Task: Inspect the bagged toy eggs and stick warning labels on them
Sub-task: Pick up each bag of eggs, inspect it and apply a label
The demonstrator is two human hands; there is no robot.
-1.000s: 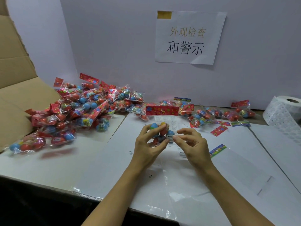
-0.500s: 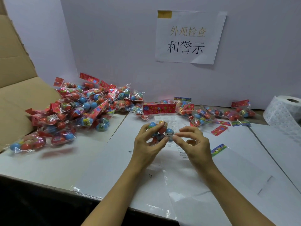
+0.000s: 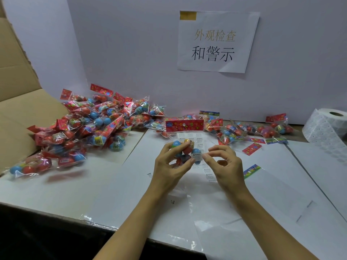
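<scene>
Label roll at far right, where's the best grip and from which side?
Probably grip the white label roll across its round wound body, coming from above: it lies with its hollow core facing up, and the loose strip of labels drapes down its front left, so avoid that side.

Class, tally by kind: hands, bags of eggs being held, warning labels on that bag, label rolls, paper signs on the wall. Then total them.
hands: 2 (left hand, right hand)
held bag: 1
warning label: 1
label roll: 1
paper sign: 1
total: 6
</scene>
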